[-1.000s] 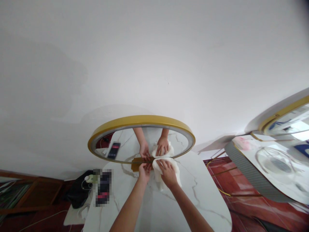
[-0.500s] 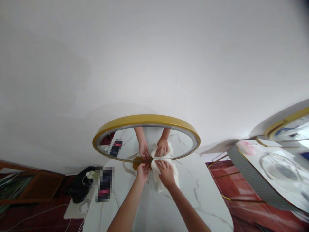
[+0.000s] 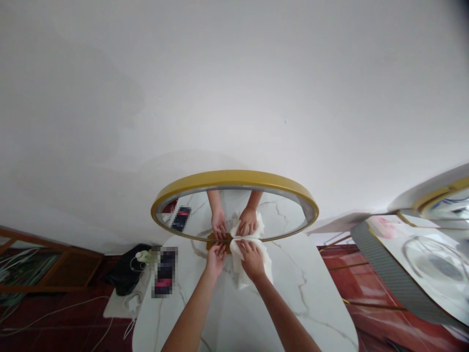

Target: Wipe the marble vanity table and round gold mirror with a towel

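Note:
A round mirror (image 3: 234, 177) with a gold frame stands upright on a white marble-patterned table (image 3: 293, 303) against the wall. Its gold base (image 3: 211, 243) shows below the glass. My left hand (image 3: 216, 256) is closed at this base, its fingertips on the left and middle part. A crumpled white cloth (image 3: 266, 266) lies beside the base, touching the lower rim of the mirror. On top of it my right hand (image 3: 252, 258) presses, fingers bent over the fabric. Both hands and the cloth are reflected in the glass. What lies under the right palm is hidden.
A blurred-out dark phone-like object (image 3: 164, 274) lies on the table's left side. Cables and a black bag (image 3: 126, 269) are at the left, near a wooden shelf (image 3: 69, 269). To the right stands another table (image 3: 410, 264) with a second gold-framed mirror (image 3: 450, 190).
The view has shifted slightly, so the mirror and table appear a little further right. My left hand stays at the base, and my right hand stays on the cloth with its fingers slightly more bent.

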